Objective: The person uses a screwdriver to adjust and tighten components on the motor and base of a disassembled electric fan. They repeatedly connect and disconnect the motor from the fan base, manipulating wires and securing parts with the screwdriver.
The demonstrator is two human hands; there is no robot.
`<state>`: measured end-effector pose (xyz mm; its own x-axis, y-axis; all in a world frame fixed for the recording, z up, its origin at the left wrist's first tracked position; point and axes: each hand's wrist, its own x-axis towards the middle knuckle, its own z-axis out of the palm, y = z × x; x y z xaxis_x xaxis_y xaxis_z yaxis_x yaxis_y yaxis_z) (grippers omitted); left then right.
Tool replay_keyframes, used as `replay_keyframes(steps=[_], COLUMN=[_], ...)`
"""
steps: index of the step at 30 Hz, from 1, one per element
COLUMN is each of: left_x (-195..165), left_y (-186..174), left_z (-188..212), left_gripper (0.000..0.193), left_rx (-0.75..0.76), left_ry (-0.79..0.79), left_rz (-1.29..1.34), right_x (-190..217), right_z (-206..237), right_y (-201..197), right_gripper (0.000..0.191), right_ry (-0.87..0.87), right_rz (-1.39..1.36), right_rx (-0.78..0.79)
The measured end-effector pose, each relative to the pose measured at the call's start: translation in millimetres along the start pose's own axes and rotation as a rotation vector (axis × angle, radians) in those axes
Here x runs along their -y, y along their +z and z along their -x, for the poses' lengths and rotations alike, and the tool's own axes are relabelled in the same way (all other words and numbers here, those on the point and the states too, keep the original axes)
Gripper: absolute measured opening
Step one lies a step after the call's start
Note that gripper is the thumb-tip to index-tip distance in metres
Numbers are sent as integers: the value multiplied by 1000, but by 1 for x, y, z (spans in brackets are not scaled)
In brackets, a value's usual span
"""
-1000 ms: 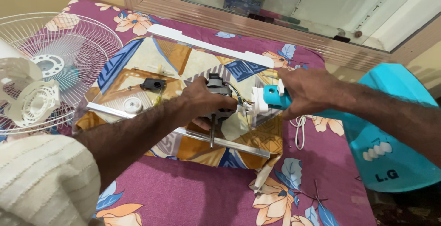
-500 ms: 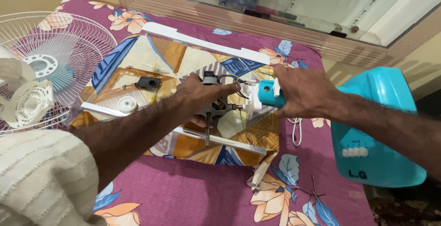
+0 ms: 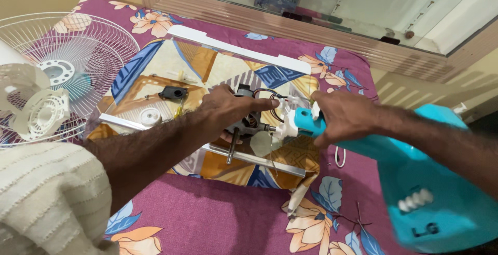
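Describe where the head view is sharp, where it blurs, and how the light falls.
Head view: soft, even light; left hand and fan motor fairly sharp; turquoise fan base smeared by motion blur; cream sleeve out of focus.

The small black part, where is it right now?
In the head view, the small black part lies on the patterned sheet, left of the left hand, above the white disc.

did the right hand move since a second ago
Cannot tell: the right hand grips the blue fan neck beside the motor as before; camera shifted.
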<state>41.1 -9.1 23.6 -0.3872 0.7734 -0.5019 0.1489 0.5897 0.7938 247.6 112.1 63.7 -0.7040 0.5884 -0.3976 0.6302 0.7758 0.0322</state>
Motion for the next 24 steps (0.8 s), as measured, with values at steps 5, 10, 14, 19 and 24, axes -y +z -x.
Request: replay_keyframes(steps=[5, 10, 14, 19, 24], left_x=[-1, 0, -2, -6, -12], left_y=[0, 3, 12, 10, 1], left_z=[-4, -3, -2, -4, -9], left_gripper=[76, 74, 80, 89, 90], left_rx=[36, 72, 39, 13, 3], left_ry=[-7, -28, -9, 131, 302], left_rz=[5, 39, 11, -35, -76], right_x=[10, 3, -9, -9, -2], right_z=[7, 0, -4, -6, 0], right_y=[9, 7, 2, 6, 9], right_gripper=[73, 77, 67, 62, 62], right_ry=[23, -27, -46, -4, 44], right_rz=[92, 79, -25, -189, -436], right_rx=[-190, -161, -12, 127, 208])
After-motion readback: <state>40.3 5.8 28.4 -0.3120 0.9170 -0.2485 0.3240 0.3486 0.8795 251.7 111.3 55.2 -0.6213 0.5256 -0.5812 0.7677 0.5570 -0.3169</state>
